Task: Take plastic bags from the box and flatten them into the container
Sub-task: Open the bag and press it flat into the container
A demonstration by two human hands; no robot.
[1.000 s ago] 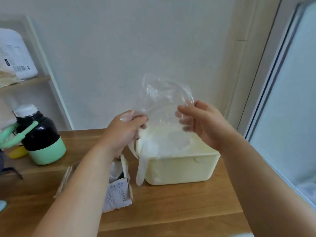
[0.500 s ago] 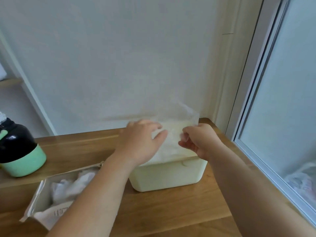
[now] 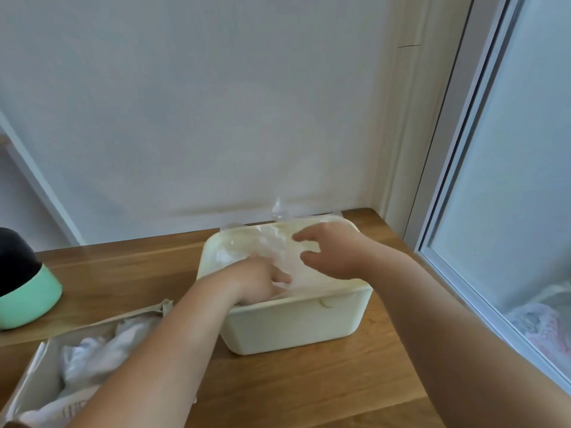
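Observation:
A cream plastic container [image 3: 293,322] stands on the wooden table by the wall. A clear plastic bag [image 3: 268,242] lies inside it, with one wrinkled corner poking up over the back rim. My left hand [image 3: 259,279] reaches down into the container and presses on the bag. My right hand [image 3: 333,251] is over the right half of the bag, fingers spread and touching it. At the lower left lies the open cardboard box [image 3: 34,366] with crumpled white bags [image 3: 92,350] in it; my left forearm crosses over its right end.
A black flask with a mint-green base [image 3: 27,291] stands at the far left of the table [image 3: 309,381]. A white wall runs close behind the container. A window frame [image 3: 457,211] borders the table on the right.
The bag has gone from held up in the air down into the container. Both hands have dropped with it and now press it flat. The view has tilted downward.

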